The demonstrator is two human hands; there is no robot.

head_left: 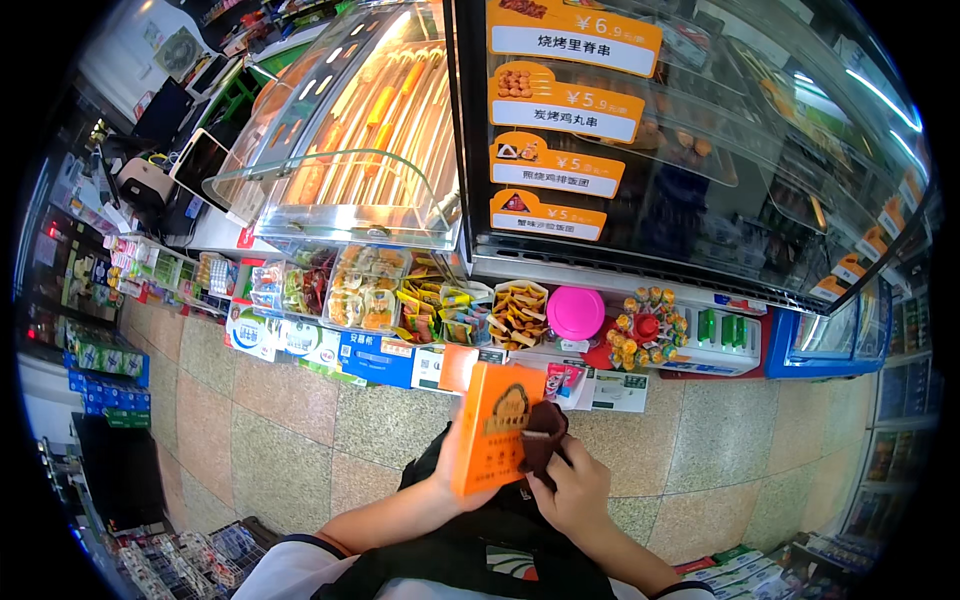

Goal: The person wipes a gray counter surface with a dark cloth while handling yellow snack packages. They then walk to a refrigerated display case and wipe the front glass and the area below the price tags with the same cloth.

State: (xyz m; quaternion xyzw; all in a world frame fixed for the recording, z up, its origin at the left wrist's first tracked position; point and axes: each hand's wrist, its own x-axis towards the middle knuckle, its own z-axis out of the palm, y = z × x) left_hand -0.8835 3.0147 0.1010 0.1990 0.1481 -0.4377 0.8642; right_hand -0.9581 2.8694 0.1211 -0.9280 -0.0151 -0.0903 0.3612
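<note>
My left hand (445, 466) grips an orange cardboard box (489, 450) from behind and below. The box stands roughly upright in front of my body, its printed front bearing writing and a dark emblem. In my right hand (576, 491) is a folded dark brown cloth (543, 442), pinched by the thumb and fingers. It lies against the right side of the box and covers part of that edge. Most of my left hand's fingers are hidden behind the box. A dark apron (472, 559) covers my front below both hands.
Ahead stand a roller grill (382, 127) with sausages behind a curved glass guard (360, 169) and a glass food cabinet (675, 187). Below them, a shelf row holds packaged snacks (367, 289), a pink-lidded tub (576, 313) and a lollipop stand (646, 328). Tiled floor (285, 427) lies around me.
</note>
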